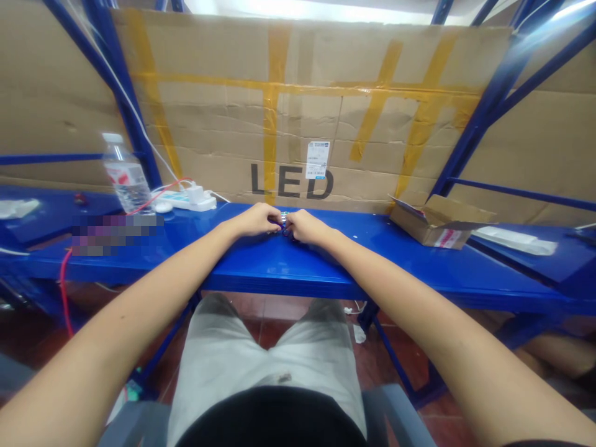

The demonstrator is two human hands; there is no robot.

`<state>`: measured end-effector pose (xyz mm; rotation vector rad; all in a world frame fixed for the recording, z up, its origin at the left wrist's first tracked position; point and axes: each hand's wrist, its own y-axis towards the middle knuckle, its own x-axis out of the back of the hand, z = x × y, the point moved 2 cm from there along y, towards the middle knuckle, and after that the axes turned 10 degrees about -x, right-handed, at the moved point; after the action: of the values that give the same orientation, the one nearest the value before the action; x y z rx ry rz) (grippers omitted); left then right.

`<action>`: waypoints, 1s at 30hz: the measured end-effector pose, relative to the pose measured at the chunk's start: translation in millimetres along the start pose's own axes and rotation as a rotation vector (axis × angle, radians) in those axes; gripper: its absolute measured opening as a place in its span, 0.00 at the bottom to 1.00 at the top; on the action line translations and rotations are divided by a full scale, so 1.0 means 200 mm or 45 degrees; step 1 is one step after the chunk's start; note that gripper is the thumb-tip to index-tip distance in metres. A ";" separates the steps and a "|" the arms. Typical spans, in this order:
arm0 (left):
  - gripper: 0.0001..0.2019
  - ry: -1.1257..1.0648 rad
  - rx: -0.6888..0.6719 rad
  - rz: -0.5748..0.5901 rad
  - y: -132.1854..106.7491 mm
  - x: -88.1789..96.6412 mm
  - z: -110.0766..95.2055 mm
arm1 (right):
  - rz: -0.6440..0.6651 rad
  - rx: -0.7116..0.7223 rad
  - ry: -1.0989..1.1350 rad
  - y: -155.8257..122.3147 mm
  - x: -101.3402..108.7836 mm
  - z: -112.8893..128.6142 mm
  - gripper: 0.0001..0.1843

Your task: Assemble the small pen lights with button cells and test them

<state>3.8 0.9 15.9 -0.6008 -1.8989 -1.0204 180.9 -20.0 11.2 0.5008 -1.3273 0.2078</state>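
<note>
Over the back of the blue table (pixel 279 264), my left hand (pixel 257 220) and my right hand (pixel 305 226) meet with fingertips nearly touching. Between them shows a small silvery piece (pixel 284 217) with a hint of green, too small and blurred to name. The fingers of my left hand are pinched at its left side. My right hand is curled closed against its right side. Most of the piece is hidden by my fingers.
A tall cardboard sheet (pixel 218 136) marked LED stands behind the table. To the left are a water bottle (pixel 128 180), a white power strip (pixel 186 200) and a red cable (pixel 65 292). An open cardboard box (pixel 431 222) and a white packet (pixel 514 240) lie to the right.
</note>
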 end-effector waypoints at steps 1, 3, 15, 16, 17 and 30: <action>0.08 0.015 -0.027 -0.005 0.00 0.00 -0.01 | -0.004 0.006 -0.005 0.00 0.00 0.00 0.11; 0.08 0.044 -0.076 -0.009 0.00 0.00 -0.03 | -0.014 0.027 -0.015 0.00 0.00 -0.01 0.12; 0.13 0.147 -0.070 0.151 0.01 -0.03 -0.03 | 0.015 0.054 0.041 -0.03 0.03 0.01 0.16; 0.13 0.146 -0.058 0.147 0.01 -0.03 -0.03 | 0.012 0.058 0.047 -0.03 0.03 0.01 0.16; 0.12 0.143 -0.048 0.142 0.01 -0.03 -0.03 | 0.007 0.060 0.052 -0.03 0.03 0.01 0.16; 0.13 0.138 0.006 0.163 0.00 -0.03 -0.02 | 0.026 0.067 0.049 -0.04 0.04 0.02 0.16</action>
<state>9.0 -2.6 12.8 -0.6427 -1.7449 -0.9470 182.2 -29.3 18.3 0.5258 -1.2923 0.2684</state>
